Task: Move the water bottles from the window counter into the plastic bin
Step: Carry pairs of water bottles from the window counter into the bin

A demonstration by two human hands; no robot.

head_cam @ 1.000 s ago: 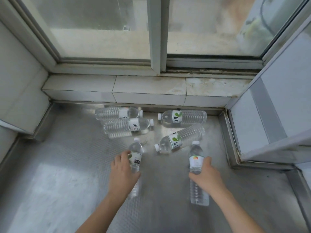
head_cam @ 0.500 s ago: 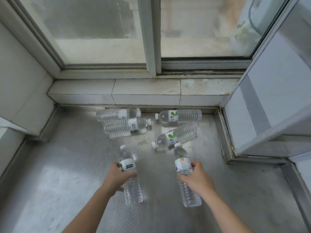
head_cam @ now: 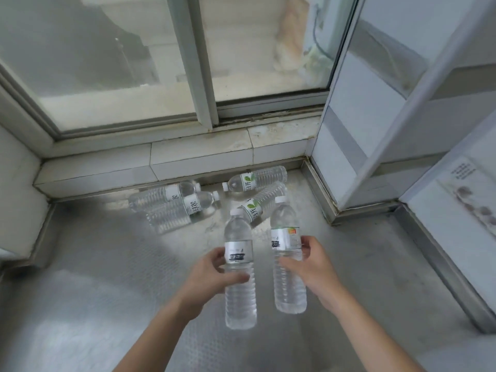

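Observation:
My left hand (head_cam: 212, 275) grips a clear water bottle with a black-marked label (head_cam: 239, 296), held up above the metal counter (head_cam: 94, 277). My right hand (head_cam: 312, 267) grips a second clear bottle with an orange-cornered label (head_cam: 288, 285) beside it. Both bottles point caps away from me. Several more bottles lie on their sides near the back of the counter: two with white labels (head_cam: 174, 205) at the left, two with green-leaf labels (head_cam: 255, 181) at the right. No plastic bin shows in the view.
A tiled sill (head_cam: 150, 162) and sliding window (head_cam: 198, 63) run along the back. A white panelled wall (head_cam: 357, 130) with a metal kerb (head_cam: 319, 194) closes the right side. A white wall (head_cam: 16, 189) closes the left.
Both hands have lifted their bottles off the counter and drawn them toward me and closer together. The view has swung to the left.

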